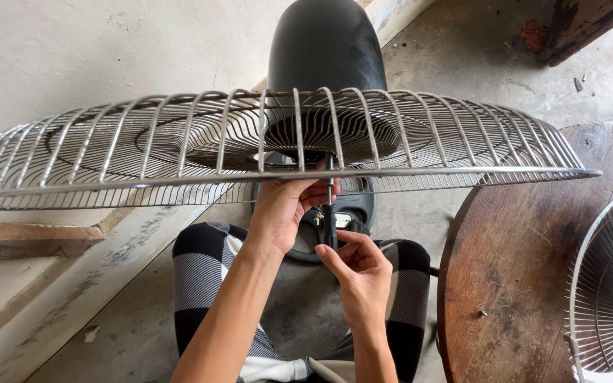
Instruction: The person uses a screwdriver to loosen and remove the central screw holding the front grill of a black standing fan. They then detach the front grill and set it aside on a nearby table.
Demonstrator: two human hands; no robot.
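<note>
A wide metal fan guard [179,152], domed and made of thin radiating wires, is seen stretched across the upper half of the view, with the black motor housing [326,46] rising behind its middle. Just below the guard's rim, a slim black screwdriver [330,220] is held upright, its tip pointed up into the grille. The left hand [286,209] is closed around the shaft near the top, close under the rim. The handle's lower end is pinched by the fingertips of the right hand [360,273]. Beneath the hands, black-and-white checked trousers [203,273] are seen over a concrete floor [462,64]. To the right, a round wooden bench [512,284] is visible (a second wire fan guard [604,298] is resting at its edge).
</note>
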